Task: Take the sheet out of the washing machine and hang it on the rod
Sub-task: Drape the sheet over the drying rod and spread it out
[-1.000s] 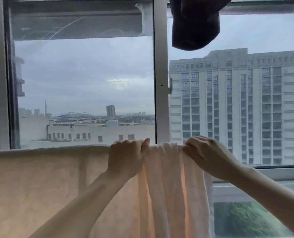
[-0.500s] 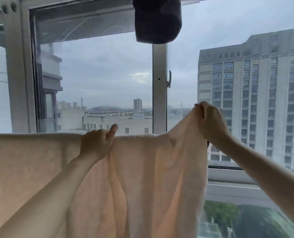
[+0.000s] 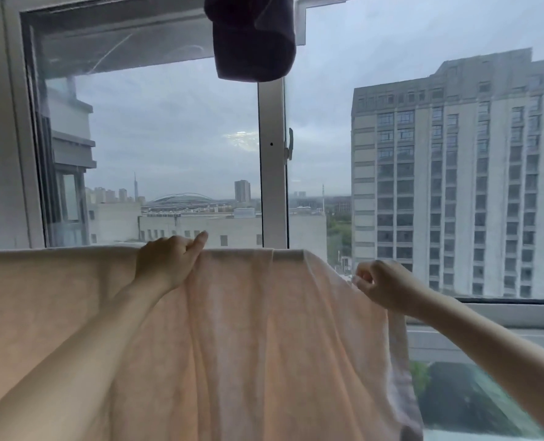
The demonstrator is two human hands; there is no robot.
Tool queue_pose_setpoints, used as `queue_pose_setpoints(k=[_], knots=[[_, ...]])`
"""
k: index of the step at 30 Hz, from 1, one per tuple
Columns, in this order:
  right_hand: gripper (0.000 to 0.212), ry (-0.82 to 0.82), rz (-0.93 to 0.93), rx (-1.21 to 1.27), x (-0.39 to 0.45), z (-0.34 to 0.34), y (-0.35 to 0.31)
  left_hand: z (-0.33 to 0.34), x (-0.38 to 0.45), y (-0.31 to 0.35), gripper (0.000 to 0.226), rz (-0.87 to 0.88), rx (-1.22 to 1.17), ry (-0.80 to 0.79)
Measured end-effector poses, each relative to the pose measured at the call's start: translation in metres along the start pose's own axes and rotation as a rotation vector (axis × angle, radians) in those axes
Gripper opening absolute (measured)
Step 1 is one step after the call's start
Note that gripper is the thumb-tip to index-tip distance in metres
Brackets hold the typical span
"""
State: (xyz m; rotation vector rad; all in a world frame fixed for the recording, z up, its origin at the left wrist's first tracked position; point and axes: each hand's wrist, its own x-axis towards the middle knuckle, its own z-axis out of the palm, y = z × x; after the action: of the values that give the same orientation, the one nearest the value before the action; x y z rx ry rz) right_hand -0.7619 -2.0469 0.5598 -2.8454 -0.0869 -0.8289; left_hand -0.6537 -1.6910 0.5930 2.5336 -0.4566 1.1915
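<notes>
sheet (image 3: 248, 329): draped over the hidden rod, hanging near the window (image 3: 272, 160) | left hand (image 3: 165, 265): fingers curled, gripping the top fold | right hand (image 3: 382, 286): clenched, pinching the sheet's right edge, lower down

Dark cloth item (image 3: 254, 39) hanging at top centre, in front of white window mullion (image 3: 272, 173). Window handle (image 3: 290, 148) on mullion's right side. Through glass: tall grey high-rise (image 3: 455, 173) at right, low white building (image 3: 197, 229) and domed stadium roof (image 3: 181, 198) in the distance, slim tower (image 3: 134, 187) at left. Overcast sky. White window frame (image 3: 8, 132) at left.
</notes>
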Motion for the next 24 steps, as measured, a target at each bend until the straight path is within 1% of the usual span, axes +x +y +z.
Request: queue_pose_setpoints(k=[1, 2, 5, 6, 7, 9, 10, 13, 16, 20, 24], knots=[[0.017, 0.021, -0.049, 0.073, 0.003, -0.002, -0.012, -0.001, 0.000, -0.001, 0.064, 0.000, 0.004, 0.000], [0.014, 0.055, -0.095, 0.146, 0.007, -0.003, -0.026, -0.001, -0.001, -0.001, 0.063, 0.001, 0.001, 0.000], [0.033, 0.083, -0.151, 0.361, 0.018, -0.008, -0.071, -0.003, -0.002, -0.001, 0.063, 0.005, -0.006, -0.001], [0.037, 0.084, -0.163, 0.385, 0.021, -0.008, -0.083, -0.003, -0.002, 0.000, 0.064, 0.004, -0.008, -0.002], [0.036, 0.097, -0.186, 0.372, 0.024, -0.007, -0.093, -0.004, -0.002, 0.001, 0.063, 0.002, -0.013, -0.001], [0.025, 0.155, -0.235, 0.317, 0.029, -0.002, -0.104, -0.004, -0.002, 0.002, 0.063, -0.006, -0.024, -0.001], [0.024, 0.186, -0.239, 0.303, 0.031, -0.001, -0.107, -0.004, -0.002, 0.002, 0.063, -0.009, -0.025, 0.002], [0.032, 0.261, -0.182, 0.261, 0.039, 0.000, -0.111, -0.005, -0.003, 0.000, 0.064, -0.016, -0.017, -0.002], [0.028, 0.311, -0.157, 0.241, 0.042, -0.001, -0.113, -0.005, -0.004, 0.001, 0.064, -0.021, -0.015, -0.006], [0.024, 0.381, -0.190, 0.177, 0.034, 0.000, -0.116, -0.007, -0.006, 0.004, 0.064, -0.009, -0.017, -0.001], [0.025, 0.476, -0.101, 0.263, 0.036, -0.014, -0.105, -0.011, -0.009, 0.003, 0.066, 0.004, -0.019, 0.016]])
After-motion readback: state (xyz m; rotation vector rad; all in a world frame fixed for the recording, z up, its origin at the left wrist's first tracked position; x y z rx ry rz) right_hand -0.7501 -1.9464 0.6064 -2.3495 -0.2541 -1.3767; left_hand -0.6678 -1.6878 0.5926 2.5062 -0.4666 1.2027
